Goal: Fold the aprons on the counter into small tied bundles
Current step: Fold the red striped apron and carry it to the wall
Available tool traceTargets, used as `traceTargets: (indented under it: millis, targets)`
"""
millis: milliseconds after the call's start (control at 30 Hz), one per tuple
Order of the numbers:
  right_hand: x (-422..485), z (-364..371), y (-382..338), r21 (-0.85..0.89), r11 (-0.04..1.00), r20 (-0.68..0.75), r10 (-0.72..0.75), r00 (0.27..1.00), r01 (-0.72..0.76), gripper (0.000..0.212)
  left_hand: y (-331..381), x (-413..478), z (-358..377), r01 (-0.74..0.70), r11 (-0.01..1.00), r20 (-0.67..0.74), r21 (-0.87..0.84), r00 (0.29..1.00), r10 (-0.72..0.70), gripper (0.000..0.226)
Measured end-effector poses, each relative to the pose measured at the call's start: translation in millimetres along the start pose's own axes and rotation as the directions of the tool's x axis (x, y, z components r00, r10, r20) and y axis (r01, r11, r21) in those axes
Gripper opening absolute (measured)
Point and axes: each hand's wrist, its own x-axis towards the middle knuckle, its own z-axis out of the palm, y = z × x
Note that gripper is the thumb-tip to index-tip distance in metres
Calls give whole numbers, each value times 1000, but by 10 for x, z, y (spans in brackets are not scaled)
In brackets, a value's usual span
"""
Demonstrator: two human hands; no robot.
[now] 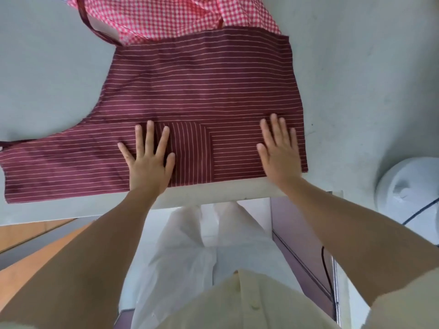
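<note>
1. Head view, grip: my left hand (148, 160) & right hand (279, 150) lie flat, fingers spread, palms pressing down. Nothing grasped.
2. Where: the maroon white-pinstriped cloth apron (202, 86) is spread on the pale grey counter (47, 67), near hem right along the front edge.
3. Risk: if I lift the palms, the hem prob slips off that edge.
4. Risk: the red-white gingham cloth apron (166, 17) lies partly under the far hem, so a fold may drag it along.
5. Containers: only the sewn-on striped patch pocket (190, 153) btwn my hands. It looks flat; contents can't tell.
6. White round plastic appliance (408, 186) at right: shut, inside hidden.
</note>
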Motion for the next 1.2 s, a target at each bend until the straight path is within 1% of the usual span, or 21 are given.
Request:
traceTargets:
  millis: [67, 133, 167, 233, 300, 367, 433, 500, 533, 567, 633, 733, 767, 833, 867, 900, 967, 1033, 1067, 1133, 1200]
  targets:
    - [-14, -71, -28, -5, 995, -4, 101, 995, -101, 60, -57, -3, -62, -18, 997, -2, -72, 1000, 18, 58]
    - [46, -167, -253, 36, 984, -52, 174, 983, -173, 61, -90, -10, -156, -30, 971, -32, -237, 999, 23, 54]
    - [83, -199, -434, 51, 988, -78, 150, 986, -146, 61, -115, -45, -214, -17, 944, -69, -328, 998, -6, 49]
    - [162, -268, -973, 103, 994, -103, -15, 995, 26, 59, -293, -181, -314, 61, 905, -178, -421, 973, -149, 35]
    - [213, -312, -1539, 173, 958, -92, -214, 972, 227, 59, -521, -336, -372, 234, 845, -195, -480, 911, -363, 25]
    - [216, -319, -2064, 242, 889, -72, -383, 921, 389, 59, -786, -502, -401, 459, 688, -90, -563, 793, -602, 23]
    - [182, -304, -2493, 277, 806, -56, -530, 846, 524, 59, -1055, -677, -429, 665, 434, 74, -608, 591, -803, 31]
    - [150, -246, -2726, 272, 765, -11, -604, 797, 584, 59, -1260, -820, -465, 779, 168, 242, -604, 380, -893, 46]
    - [136, -193, -2817, 247, 777, 43, -606, 794, 580, 60, -1370, -894, -483, 799, 52, 324, -599, 301, -897, 51]
    - [129, -139, -2834, 192, 804, 97, -586, 805, 562, 61, -1425, -917, -491, 799, -39, 397, -601, 256, -882, 54]
    - [106, -43, -2874, 74, 830, 142, -557, 818, 552, 66, -1555, -917, -464, 726, -206, 512, -656, 229, -828, 52]
    - [77, -15, -2860, 67, 834, 150, -551, 821, 548, 70, -1662, -812, -444, 436, -529, 663, -728, 248, -707, 25]
    - [72, -27, -2867, 88, 834, 149, -552, 821, 545, 70, -1692, -793, -451, 380, -597, 702, -707, 273, -658, 19]
    - [67, -46, -2885, 120, 841, 159, -541, 826, 527, 70, -1726, -752, -437, 301, -691, 752, -657, 332, -569, 19]
    - [73, -60, -2896, 146, 844, 168, -535, 828, 516, 70, -1717, -726, -446, 280, -686, 735, -672, 367, -570, 19]
    - [78, -76, -2897, 179, 848, 176, -526, 832, 498, 69, -1691, -703, -459, 267, -633, 681, -726, 406, -610, 21]
    - [93, -107, -2899, 268, 852, 190, -505, 842, 450, 64, -1603, -653, -517, 249, -395, 467, -884, 483, -740, 27]
    - [86, -213, -2917, 447, 828, 217, -466, 858, 337, 58, -1498, -606, -598, 218, -107, 219, -970, 595, -773, 23]
    - [95, -275, -2919, 580, 784, 252, -430, 867, 220, 54, -1421, -573, -652, 200, 33, 109, -979, 658, -745, 19]
    - [135, -407, -2888, 795, 600, 370, -366, 854, -87, 46, -1230, -496, -753, 164, 311, -79, -936, 764, -640, 17]
    - [198, -529, -2757, 868, 404, 429, -319, 845, -288, 47, -930, -421, -861, 41, 579, -281, -814, 845, -455, 24]
